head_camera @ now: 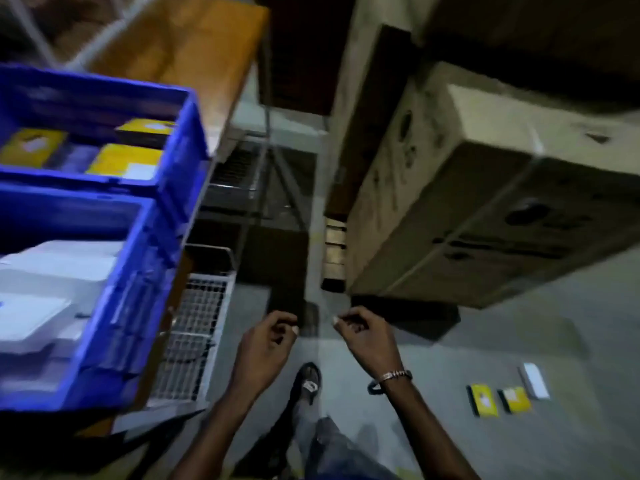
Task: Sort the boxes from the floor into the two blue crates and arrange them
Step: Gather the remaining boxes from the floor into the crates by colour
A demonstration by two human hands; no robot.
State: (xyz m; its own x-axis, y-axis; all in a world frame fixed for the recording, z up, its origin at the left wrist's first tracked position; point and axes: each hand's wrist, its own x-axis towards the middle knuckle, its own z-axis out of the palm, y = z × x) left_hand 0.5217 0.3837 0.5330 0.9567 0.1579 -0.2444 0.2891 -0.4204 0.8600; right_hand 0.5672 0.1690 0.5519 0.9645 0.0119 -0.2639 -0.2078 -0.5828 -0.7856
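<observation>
Two blue crates stand at the left on a wooden table. The far crate [180,140] holds yellow boxes [124,161]. The near crate [121,306] holds white boxes [59,271]. On the floor at the lower right lie two yellow boxes [483,400] [516,399] and a white box [535,380]. My left hand [266,344] and my right hand [363,336] hang in the middle of the view above the floor, fingers loosely curled, with nothing in them. Both hands are well to the left of the floor boxes.
A large cardboard carton [467,202] fills the right side, with dark shelving [298,64] behind it. A wire basket [194,320] sits under the table edge. My sandalled foot [308,379] is on the grey floor below the hands.
</observation>
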